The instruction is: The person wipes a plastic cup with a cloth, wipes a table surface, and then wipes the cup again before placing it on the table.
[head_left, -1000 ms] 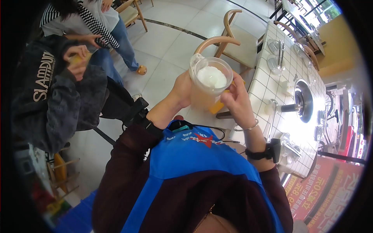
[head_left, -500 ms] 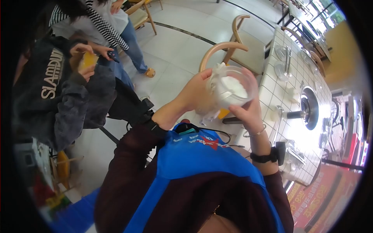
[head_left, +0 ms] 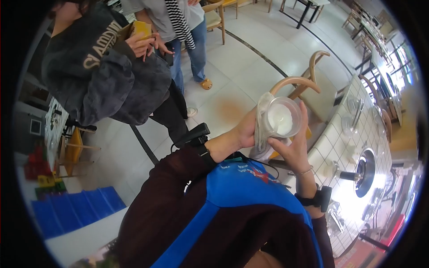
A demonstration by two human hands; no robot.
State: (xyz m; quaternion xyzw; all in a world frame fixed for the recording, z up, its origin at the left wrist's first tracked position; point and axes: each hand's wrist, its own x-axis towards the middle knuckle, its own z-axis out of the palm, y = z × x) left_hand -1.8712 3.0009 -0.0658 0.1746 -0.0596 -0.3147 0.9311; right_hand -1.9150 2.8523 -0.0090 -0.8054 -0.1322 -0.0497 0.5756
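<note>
A clear plastic cup (head_left: 295, 123) is tipped towards me in front of my blue apron (head_left: 246, 187), with white stuff (head_left: 280, 117) inside that I cannot identify. Thumb in front and fingers along the far side, my right hand (head_left: 294, 151) grips the cup. My left hand (head_left: 246, 130) is at the cup's left, closed on a pale crumpled cloth (head_left: 261, 129) that lies against the cup's side and hangs below it. Most of the left fingers are hidden behind the cloth.
A white tiled table (head_left: 333, 138) with glassware and a round burner (head_left: 365, 172) stands to the right. A wooden chair (head_left: 319, 96) is just beyond my hands. At left, one person in a dark sweatshirt (head_left: 111, 85) holds a yellow item (head_left: 143, 30); another person stands behind.
My view has swung left and the cup with both hands appears slightly further right and lower. The cup's opening faces me more squarely, and the cloth hangs straighter beside it.
</note>
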